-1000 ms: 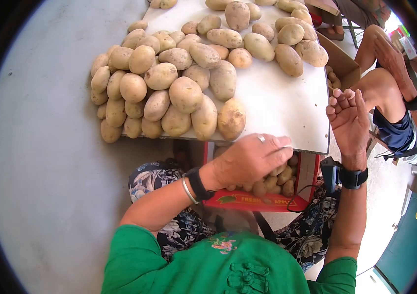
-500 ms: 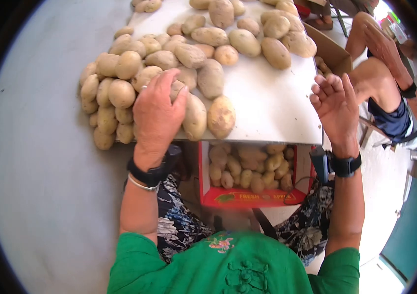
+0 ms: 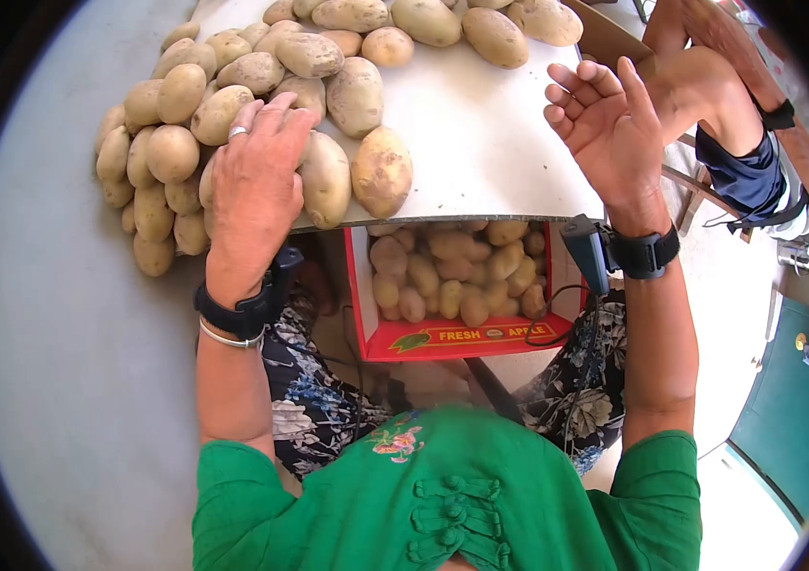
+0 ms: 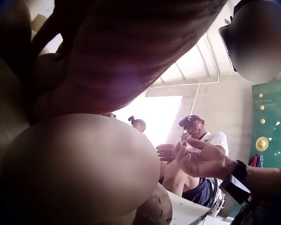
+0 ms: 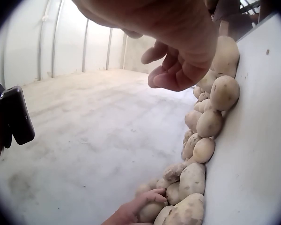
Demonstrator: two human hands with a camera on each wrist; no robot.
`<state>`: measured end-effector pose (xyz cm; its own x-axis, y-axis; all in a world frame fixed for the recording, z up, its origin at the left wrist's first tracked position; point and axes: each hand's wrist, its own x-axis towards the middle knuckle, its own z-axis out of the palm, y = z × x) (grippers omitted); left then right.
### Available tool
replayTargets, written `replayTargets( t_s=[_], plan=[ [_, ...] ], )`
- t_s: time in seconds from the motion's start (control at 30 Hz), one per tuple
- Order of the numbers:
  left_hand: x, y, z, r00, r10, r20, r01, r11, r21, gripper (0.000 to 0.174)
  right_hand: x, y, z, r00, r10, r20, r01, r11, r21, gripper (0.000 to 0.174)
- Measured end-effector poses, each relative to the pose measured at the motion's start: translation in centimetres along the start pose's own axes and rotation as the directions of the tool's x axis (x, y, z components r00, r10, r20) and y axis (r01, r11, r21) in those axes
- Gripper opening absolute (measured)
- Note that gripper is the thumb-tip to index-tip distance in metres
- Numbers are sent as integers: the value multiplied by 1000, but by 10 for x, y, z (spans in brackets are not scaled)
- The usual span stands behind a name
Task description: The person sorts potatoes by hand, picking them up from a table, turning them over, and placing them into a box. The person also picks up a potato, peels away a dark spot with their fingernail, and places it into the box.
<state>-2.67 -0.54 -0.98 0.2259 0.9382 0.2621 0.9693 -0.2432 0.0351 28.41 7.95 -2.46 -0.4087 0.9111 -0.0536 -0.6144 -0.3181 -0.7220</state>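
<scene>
My left hand (image 3: 257, 181) is at the near edge of a potato pile (image 3: 149, 162) on the white table, its back to the head camera. In the right wrist view, its fingers curl over a potato (image 5: 151, 212) among the others. Just to its right lie a long potato (image 3: 325, 181) and a rounder, blotched one (image 3: 382, 173). My right hand (image 3: 604, 128) is raised, palm up, over the table's right side, with fingers loosely bent and nothing in them. From the left wrist view, the right hand (image 4: 203, 157) also shows, apart from any potato.
Below the white table's edge (image 3: 490, 217) stands a red box (image 3: 381, 346) marked "FRESH APPLE", with several potatoes inside. More potatoes (image 3: 424, 21) lie farther back on the tabletop. A seated person's leg (image 3: 700, 90) is to the right, near a cardboard box (image 3: 609, 36).
My left hand has gone from above the red box leftward to the pile, and its fingers have closed over a potato. The right hand stays raised. The head view has shifted.
</scene>
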Motion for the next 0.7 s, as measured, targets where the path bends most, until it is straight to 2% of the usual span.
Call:
replayTargets(
  t_s=[0.13,0.17,0.2,0.23,0.3,0.33,0.37,0.43,0.47,0.53,0.57,0.63,0.67,0.7],
  plan=[
    [1,-4,1,995,30,-96,-36,998,-60,48,-1,2,2,1000,-2,-17,2,1000,-4,43],
    [1,-5,-2,987,-89,-131,57,971,-234,46,-2,0,0,1000,-8,-7,8,1000,4,43],
    [3,-4,-4,967,-209,-143,136,906,-402,43,-2,-2,-5,996,-3,89,-4,997,76,41],
    [5,-4,-5,969,-202,-142,128,903,-410,43,-3,-4,-10,997,-8,79,2,997,71,41],
    [6,-4,-7,889,-398,-227,94,642,-761,38,-2,-4,-14,999,-28,21,27,999,26,42],
    [7,7,-15,879,-456,-142,76,428,-900,34,-2,-5,-14,999,-27,19,26,999,24,42],
    [7,10,-14,879,-456,-141,77,428,-901,34,-2,-5,-13,999,-26,18,26,999,25,42],
    [7,15,-11,925,-378,-44,21,166,-986,34,-2,-5,-12,1000,-14,25,14,1000,25,43],
    [8,23,-11,935,-355,-3,48,135,-990,32,-1,-5,-13,1000,-12,24,11,1000,27,43],
    [6,34,-3,982,-179,61,64,15,-998,31,1,-9,-17,997,-7,83,3,999,41,43],
    [3,44,6,990,-115,75,75,-6,-997,31,1,-11,-18,997,-7,83,4,999,43,43],
    [-5,62,13,994,68,81,65,213,-975,26,0,-17,-21,996,-36,83,32,998,48,43],
    [-9,71,17,978,180,106,70,195,-978,23,-1,-20,-24,995,-51,89,48,998,38,42],
    [-13,78,16,936,267,229,155,272,-950,22,-3,-22,-26,995,-54,87,51,998,37,42]
  ],
)
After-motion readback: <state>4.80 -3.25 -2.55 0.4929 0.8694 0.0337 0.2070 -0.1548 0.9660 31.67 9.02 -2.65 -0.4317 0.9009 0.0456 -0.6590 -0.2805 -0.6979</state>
